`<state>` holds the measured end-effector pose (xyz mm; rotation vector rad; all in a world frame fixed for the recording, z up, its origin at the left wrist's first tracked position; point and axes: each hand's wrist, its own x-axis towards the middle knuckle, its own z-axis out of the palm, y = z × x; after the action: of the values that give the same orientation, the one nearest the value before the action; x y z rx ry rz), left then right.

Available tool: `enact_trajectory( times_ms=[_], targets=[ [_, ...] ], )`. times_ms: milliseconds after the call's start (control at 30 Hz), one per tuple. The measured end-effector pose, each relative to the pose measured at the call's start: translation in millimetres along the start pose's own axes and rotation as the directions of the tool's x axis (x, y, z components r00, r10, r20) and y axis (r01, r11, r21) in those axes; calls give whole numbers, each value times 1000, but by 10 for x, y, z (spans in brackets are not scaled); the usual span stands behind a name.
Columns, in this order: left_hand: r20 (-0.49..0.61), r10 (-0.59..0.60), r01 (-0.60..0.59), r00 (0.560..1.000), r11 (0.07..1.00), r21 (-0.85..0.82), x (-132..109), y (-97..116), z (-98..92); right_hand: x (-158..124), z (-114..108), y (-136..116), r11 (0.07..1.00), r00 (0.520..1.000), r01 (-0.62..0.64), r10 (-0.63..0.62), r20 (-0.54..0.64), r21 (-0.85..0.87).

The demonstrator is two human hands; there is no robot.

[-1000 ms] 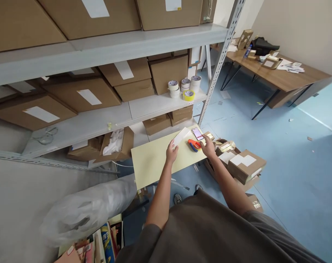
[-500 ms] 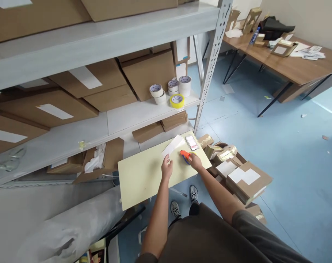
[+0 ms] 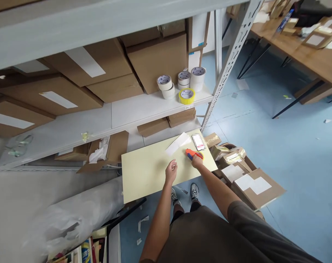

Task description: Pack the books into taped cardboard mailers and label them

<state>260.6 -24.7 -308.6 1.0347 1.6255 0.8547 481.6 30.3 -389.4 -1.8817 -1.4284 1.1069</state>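
My right hand (image 3: pixel 197 161) is closed around an orange and blue tape dispenser (image 3: pixel 193 153) with a yellow ring at its far side, low over the pale yellow board (image 3: pixel 144 171). To its left, my left hand (image 3: pixel 171 171) hovers above the board with loosely curled fingers and nothing visible in it. White paper strips (image 3: pixel 178 144) lie on the board just beyond both hands. Near the board's right corner is a phone-like flat object (image 3: pixel 198 141), its face blurred out.
Tape rolls (image 3: pixel 169 90), one roll yellow (image 3: pixel 186 95), stand on the metal shelf (image 3: pixel 133 113) ahead, beside large cartons (image 3: pixel 160 62). Small packed boxes (image 3: pixel 253 186) are piled on the floor at right. A plastic-wrapped roll (image 3: pixel 83 212) lies at left. A wooden table (image 3: pixel 305 51) stands at back right.
My left hand has drawn back from the white paper, which stays on the board. The tape dispenser has turned in my right hand, showing more of its side. The view has shifted slightly.
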Motion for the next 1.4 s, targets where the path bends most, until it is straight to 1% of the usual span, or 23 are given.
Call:
enact_trajectory(
  times_ms=[33,100,133,200,267,333,367,433,500,533,600,633,700,833,900,933,967,1033,1100,1167,1300,1367,1400],
  targets=[
    [5,8,-7,1000,1000,-9,21,40,-14,-12,-60,-57,999,1000,-13,14,24,-52],
    [23,30,-30,999,999,-24,68,168,-67,-55,-201,-232,976,996,-29,47,79,-215],
    [36,48,-47,998,998,-29,93,256,-108,-85,-278,-349,958,995,4,26,98,-286],
    [54,97,-96,994,995,-33,151,472,-226,-152,-439,-635,904,990,109,-62,126,-413],
    [55,154,-153,986,988,-32,216,733,-385,-227,-600,-967,833,977,213,-172,128,-510],
    [54,221,-219,974,975,-38,277,1023,-573,-308,-753,-1314,767,944,318,-309,114,-557],
    [62,263,-260,963,964,-47,299,1173,-673,-351,-822,-1482,736,915,382,-385,118,-559],
    [103,359,-354,928,933,-66,313,1463,-875,-445,-936,-1792,670,833,522,-534,145,-528],
    [176,452,-444,874,892,-83,280,1716,-1065,-543,-1009,-2051,609,746,630,-646,159,-481],
    [215,493,-485,843,870,-91,247,1820,-1150,-591,-1031,-2160,588,713,664,-685,152,-462],
    [285,553,-549,783,830,-102,165,1973,-1293,-678,-1048,-2337,565,668,700,-734,123,-436],
    [302,571,-569,763,816,-105,123,2023,-1349,-715,-1047,-2408,559,653,711,-749,107,-427],
    [301,586,-582,752,805,-113,51,2078,-1435,-777,-1035,-2521,546,628,731,-773,91,-411],
    [231,560,-543,795,828,-139,-16,2101,-1560,-865,-988,-2663,521,594,760,-800,88,-389],
    [203,551,-534,810,835,-134,-29,2111,-1630,-911,-948,-2709,522,590,765,-803,86,-377],
    [187,557,-543,809,830,-126,-37,2120,-1666,-940,-922,-2730,530,596,762,-799,83,-371],
    [164,574,-562,802,819,-117,-50,2130,-1702,-973,-890,-2752,545,609,755,-789,81,-364],
    [89,628,-621,774,778,-96,-93,2153,-1757,-1052,-815,-2804,591,651,727,-755,77,-348],
    [-18,688,-688,725,723,-67,-163,2171,-1786,-1138,-735,-2874,647,697,691,-714,61,-324],
    [-121,740,-748,661,664,-25,-252,2181,-1799,-1217,-674,-2956,690,729,664,-683,45,-288],
    [-320,782,-805,534,586,90,-378,2206,-1885,-1290,-677,-3084,732,760,643,-647,67,-225],
    [-384,785,-814,486,567,129,-359,2248,-1981,-1268,-733,-3101,751,777,627,-624,91,-206],
    [-380,794,-819,475,557,139,-326,2278,-2035,-1239,-763,-3100,761,786,617,-611,98,-201]
  ],
)
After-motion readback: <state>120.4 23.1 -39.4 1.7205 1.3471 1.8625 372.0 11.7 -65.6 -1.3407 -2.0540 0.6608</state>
